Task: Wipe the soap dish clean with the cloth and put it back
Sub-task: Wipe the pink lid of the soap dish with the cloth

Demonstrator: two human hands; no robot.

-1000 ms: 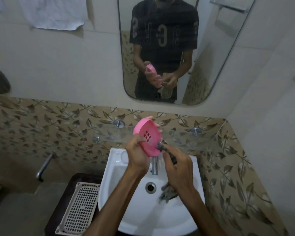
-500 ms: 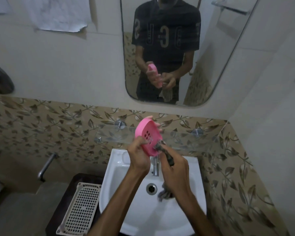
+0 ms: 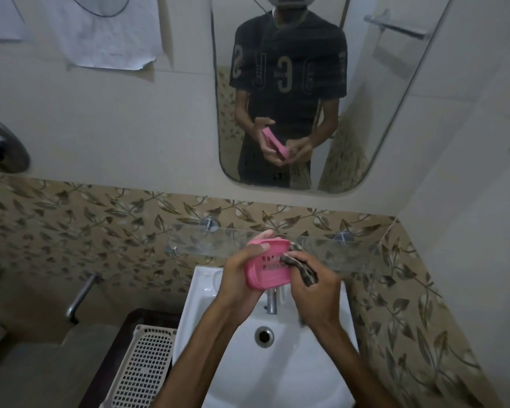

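Over the sink [image 3: 277, 378], left grip [image 3: 239, 278] has tipped soap dish [image 3: 265, 272] flatter; right grip [image 3: 312, 290] clutches cloth [image 3: 302, 270].

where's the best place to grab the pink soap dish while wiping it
By its long rims, from the left, as the left hand does now: thumb over the top rim, fingers behind the far one. The pink soap dish is a shallow oval tray tilted toward the camera, so that grip probably leaves the slotted inside and right end open for the cloth held by the right hand.
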